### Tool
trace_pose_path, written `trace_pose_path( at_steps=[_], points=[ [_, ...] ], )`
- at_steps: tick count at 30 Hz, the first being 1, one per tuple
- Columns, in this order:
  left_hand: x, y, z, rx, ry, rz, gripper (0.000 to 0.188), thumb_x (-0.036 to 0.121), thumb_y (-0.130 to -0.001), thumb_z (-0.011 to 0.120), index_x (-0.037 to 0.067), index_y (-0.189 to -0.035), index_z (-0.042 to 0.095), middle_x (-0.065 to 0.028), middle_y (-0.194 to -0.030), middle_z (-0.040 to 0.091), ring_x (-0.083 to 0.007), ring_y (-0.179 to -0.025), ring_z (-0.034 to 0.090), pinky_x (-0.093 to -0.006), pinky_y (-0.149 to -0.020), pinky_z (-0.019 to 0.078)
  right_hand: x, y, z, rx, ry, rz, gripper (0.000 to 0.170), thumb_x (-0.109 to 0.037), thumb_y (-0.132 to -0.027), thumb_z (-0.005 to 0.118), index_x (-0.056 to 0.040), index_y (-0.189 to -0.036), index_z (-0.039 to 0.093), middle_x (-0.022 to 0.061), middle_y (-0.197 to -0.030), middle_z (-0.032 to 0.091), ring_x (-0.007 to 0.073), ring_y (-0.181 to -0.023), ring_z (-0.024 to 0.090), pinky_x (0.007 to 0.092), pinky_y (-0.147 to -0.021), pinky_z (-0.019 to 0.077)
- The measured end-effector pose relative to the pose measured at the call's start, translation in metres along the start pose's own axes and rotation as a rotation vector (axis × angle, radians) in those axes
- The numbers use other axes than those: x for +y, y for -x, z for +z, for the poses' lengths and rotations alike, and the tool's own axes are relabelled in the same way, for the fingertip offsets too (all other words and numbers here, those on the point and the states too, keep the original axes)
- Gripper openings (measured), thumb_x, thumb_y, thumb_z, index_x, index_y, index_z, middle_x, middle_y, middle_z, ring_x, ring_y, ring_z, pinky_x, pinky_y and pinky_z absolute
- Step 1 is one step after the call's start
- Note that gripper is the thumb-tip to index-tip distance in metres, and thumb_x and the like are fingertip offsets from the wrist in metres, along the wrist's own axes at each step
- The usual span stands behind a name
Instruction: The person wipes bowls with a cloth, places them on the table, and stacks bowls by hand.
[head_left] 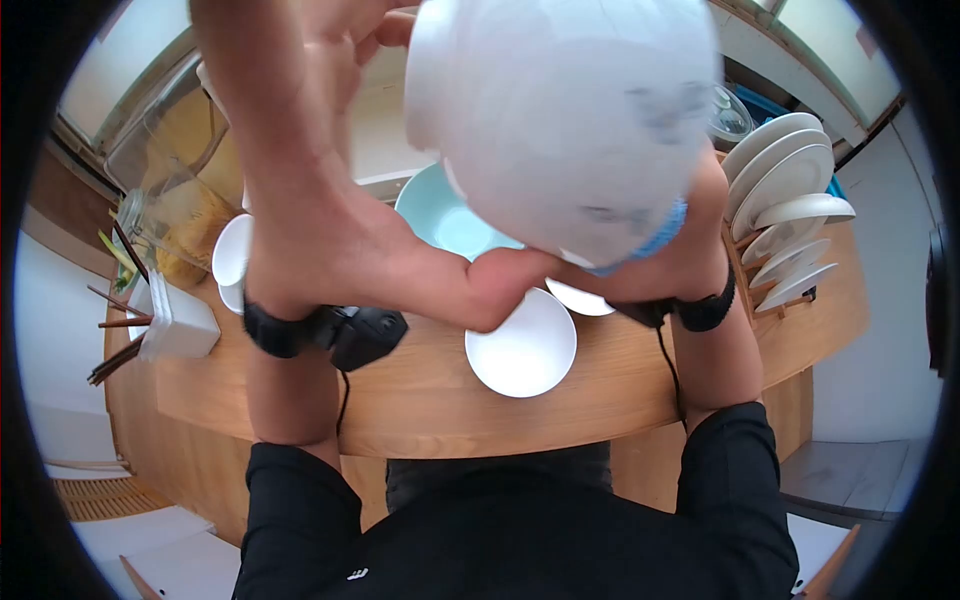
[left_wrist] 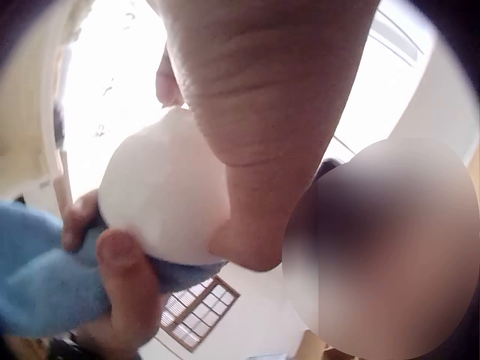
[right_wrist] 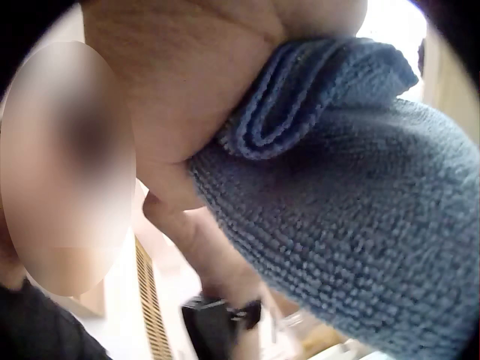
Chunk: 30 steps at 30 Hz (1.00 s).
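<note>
A white bowl with faint blue marks is raised close to the head camera, its foot toward the left. The left hand grips it, thumb against its underside; in the left wrist view that hand covers the bowl's right part. On the other side the right hand holds a blue cloth against the bowl. The cloth fills much of the right wrist view, bunched at the right hand's palm; its fingertips are hidden there.
On the wooden table stand a white bowl, a light green bowl behind it, and a white cup. A white holder with chopsticks stands left. Plates fill a rack on the right.
</note>
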<state>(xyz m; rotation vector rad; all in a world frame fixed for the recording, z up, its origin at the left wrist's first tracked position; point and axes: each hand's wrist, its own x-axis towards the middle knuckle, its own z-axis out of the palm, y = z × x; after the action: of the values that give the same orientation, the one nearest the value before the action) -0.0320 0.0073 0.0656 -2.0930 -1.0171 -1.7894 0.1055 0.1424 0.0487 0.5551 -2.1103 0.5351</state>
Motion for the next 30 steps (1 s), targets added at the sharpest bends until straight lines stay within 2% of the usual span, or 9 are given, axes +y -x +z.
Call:
trace_pose_path(
  at_steps=[4, 7, 9, 13, 16, 19, 23, 27, 30],
  points=[
    [-0.015, 0.011, 0.01, 0.168, 0.211, 0.064, 0.124, 0.032, -0.072, 0.092, -0.004, -0.165, 0.02, -0.0212, -0.14, 0.057, -0.0314, -0.124, 0.061, -0.0435, -0.107, 0.0499, -0.013, 0.001, 0.019, 0.136, -0.204, 0.181, 0.045, -0.019, -0.073, 0.093, -0.0023, -0.111, 0.077, 0.0099, -0.114, 0.078, 0.0221, -0.101, 0.077, 0.0386, -0.088, 0.0609],
    [-0.009, 0.023, 0.007, 0.227, 0.336, -0.268, 0.104, 0.032, -0.077, 0.087, -0.004, -0.16, 0.034, -0.0209, -0.137, 0.059, -0.0302, -0.121, 0.063, -0.041, -0.105, 0.051, -0.01, 0.001, 0.029, 0.145, -0.119, 0.189, 0.042, -0.011, -0.074, 0.087, -0.0029, -0.113, 0.077, 0.0118, -0.128, 0.074, 0.0245, -0.105, 0.076, 0.0386, -0.087, 0.0609],
    [-0.003, 0.021, 0.016, 0.52, 0.403, -0.54, 0.079, 0.067, -0.101, 0.045, -0.003, -0.136, 0.059, -0.0204, -0.119, 0.071, -0.0345, -0.109, 0.071, -0.0488, -0.097, 0.0578, -0.007, 0.002, 0.034, 0.021, 0.096, 0.056, 0.043, -0.005, -0.072, 0.083, -0.0047, -0.115, 0.077, 0.0137, -0.134, 0.069, 0.0309, -0.104, 0.075, 0.0386, -0.087, 0.0608],
    [-0.046, 0.043, -0.039, 0.381, 1.105, -0.653, 0.076, 0.064, -0.105, 0.041, -0.002, -0.136, 0.061, -0.0207, -0.125, 0.07, -0.0315, -0.118, 0.067, -0.0434, -0.109, 0.0505, 0.008, -0.003, 0.02, -0.148, 0.585, -0.093, 0.037, -0.008, -0.08, 0.077, -0.0136, -0.117, 0.078, 0.0002, -0.127, 0.074, 0.0252, -0.091, 0.073, 0.0357, -0.077, 0.0601],
    [-0.028, 0.034, -0.044, 0.292, 1.232, -0.95, 0.075, 0.063, -0.107, 0.042, -0.001, -0.144, 0.056, -0.0197, -0.133, 0.066, -0.0304, -0.124, 0.064, -0.0414, -0.113, 0.0463, 0.028, 0.002, 0.009, -0.14, 0.721, -0.155, 0.04, -0.014, -0.081, 0.074, -0.0213, -0.121, 0.079, -0.0063, -0.126, 0.075, 0.02, -0.087, 0.072, 0.0329, -0.072, 0.0584],
    [-0.011, 0.02, -0.039, 0.126, 1.14, -0.895, 0.077, 0.061, -0.109, 0.041, -0.002, -0.152, 0.047, -0.0194, -0.144, 0.06, -0.0304, -0.127, 0.062, -0.0422, -0.113, 0.0466, 0.037, 0.006, 0.002, -0.121, 0.777, -0.204, 0.043, -0.017, -0.082, 0.074, -0.0234, -0.124, 0.079, -0.0069, -0.128, 0.075, 0.0182, -0.09, 0.073, 0.0324, -0.074, 0.0584],
    [-0.003, 0.027, -0.033, 0.202, 0.822, -0.727, 0.074, 0.051, -0.106, 0.056, 0.002, -0.159, 0.039, -0.0165, -0.148, 0.056, -0.0235, -0.134, 0.058, -0.0402, -0.111, 0.0488, 0.045, 0.008, 0.042, 0.165, 0.219, -0.123, 0.051, -0.006, -0.081, 0.075, -0.0162, -0.13, 0.075, 0.0031, -0.128, 0.075, 0.0213, -0.078, 0.07, 0.0313, -0.069, 0.0556],
    [-0.022, 0.034, -0.017, 0.103, 0.244, -0.438, 0.088, 0.052, -0.098, 0.067, 0.003, -0.161, 0.03, -0.0253, -0.152, 0.051, -0.0404, -0.136, 0.058, -0.0524, -0.119, 0.046, -0.012, 0.015, 0.048, -0.007, -0.935, 0.701, 0.027, -0.007, -0.085, 0.063, -0.0031, -0.111, 0.069, 0.0037, -0.087, 0.069, 0.013, -0.072, 0.061, 0.0298, -0.068, 0.0513],
    [-0.032, 0.038, -0.011, 0.123, 0.213, -0.235, 0.089, 0.052, -0.09, 0.079, 0.016, -0.158, 0.033, -0.0267, -0.154, 0.047, -0.043, -0.14, 0.053, -0.0555, -0.117, 0.0474, -0.042, 0.003, 0.029, 0.039, -1.257, 0.853, 0.023, -0.014, -0.087, 0.072, -0.0026, -0.106, 0.068, -0.0009, -0.088, 0.066, 0.0084, -0.081, 0.061, 0.0274, -0.075, 0.0516]
  ],
)
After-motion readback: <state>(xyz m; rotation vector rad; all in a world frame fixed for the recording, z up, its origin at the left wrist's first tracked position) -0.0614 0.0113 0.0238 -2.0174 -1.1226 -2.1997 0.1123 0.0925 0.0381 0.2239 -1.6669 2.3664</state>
